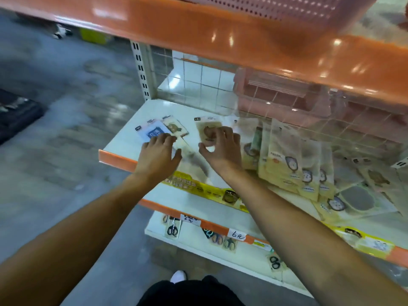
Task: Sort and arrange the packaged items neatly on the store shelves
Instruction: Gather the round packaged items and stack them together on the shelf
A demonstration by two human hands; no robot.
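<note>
Scissor packs (172, 228) on lower shelf, nearest. Left hand (157, 154), fingers relaxed, tips on blue-label packet (152, 132). Right hand (223, 146) apparently pinches tan packet (208, 129); beyond its fingers, wire grid (198, 85).

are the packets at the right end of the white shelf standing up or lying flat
Mixed. The beige packets behind the right hand stand tilted in an overlapping row; those nearer the white shelf front lie flat.
</note>
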